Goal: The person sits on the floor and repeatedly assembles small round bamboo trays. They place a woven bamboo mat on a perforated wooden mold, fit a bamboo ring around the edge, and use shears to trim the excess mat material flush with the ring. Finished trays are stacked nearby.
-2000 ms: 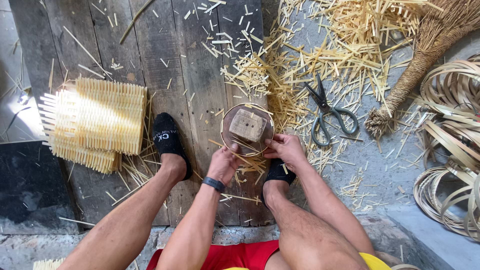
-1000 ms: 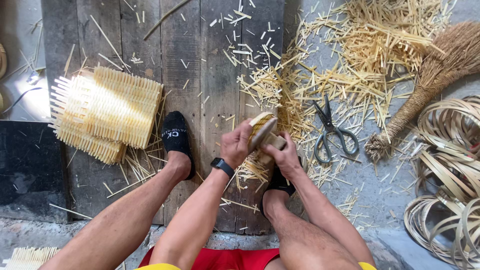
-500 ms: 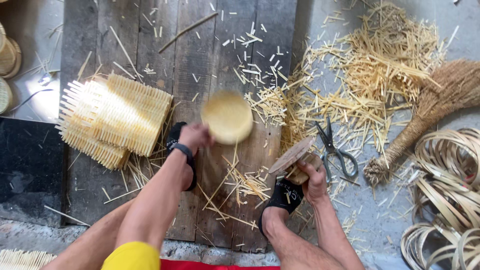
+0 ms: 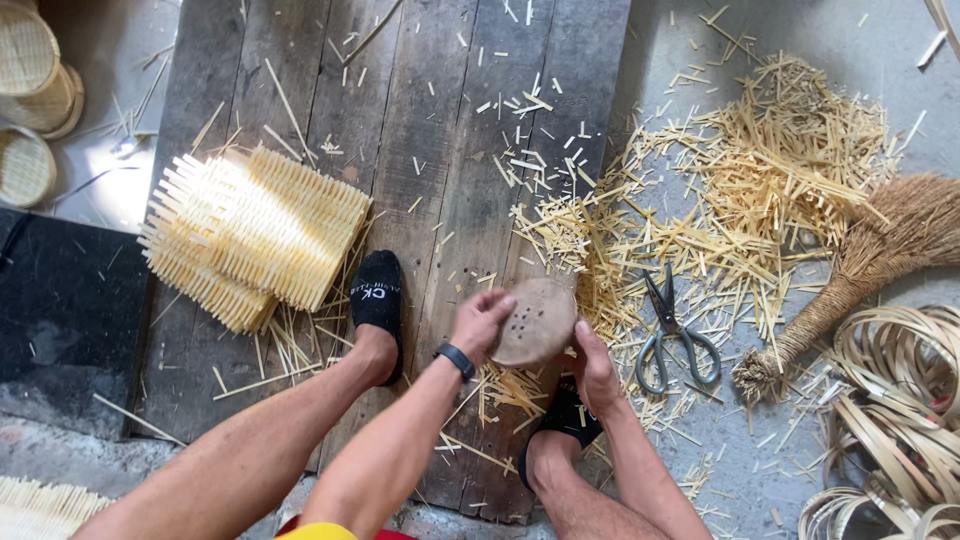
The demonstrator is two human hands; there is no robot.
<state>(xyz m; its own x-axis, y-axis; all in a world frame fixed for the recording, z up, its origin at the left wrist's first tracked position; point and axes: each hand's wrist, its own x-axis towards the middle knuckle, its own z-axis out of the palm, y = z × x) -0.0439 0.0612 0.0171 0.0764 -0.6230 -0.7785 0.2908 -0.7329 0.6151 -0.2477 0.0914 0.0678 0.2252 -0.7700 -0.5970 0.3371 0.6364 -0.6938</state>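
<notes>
A round wooden disc with several small holes is held up between both hands over the dark plank floor. My left hand, with a dark band on its wrist, grips the disc's left rim. My right hand holds its lower right rim. My feet in black socks rest on the planks below the disc.
A stack of woven bamboo mats lies at the left. Cut bamboo slivers litter the right, with scissors, a straw broom and coiled bamboo strips. Small woven baskets sit at the top left.
The left hand had lifted a round piece away while the right held a wooden block low. Now both hands have come together on the wooden disc.
</notes>
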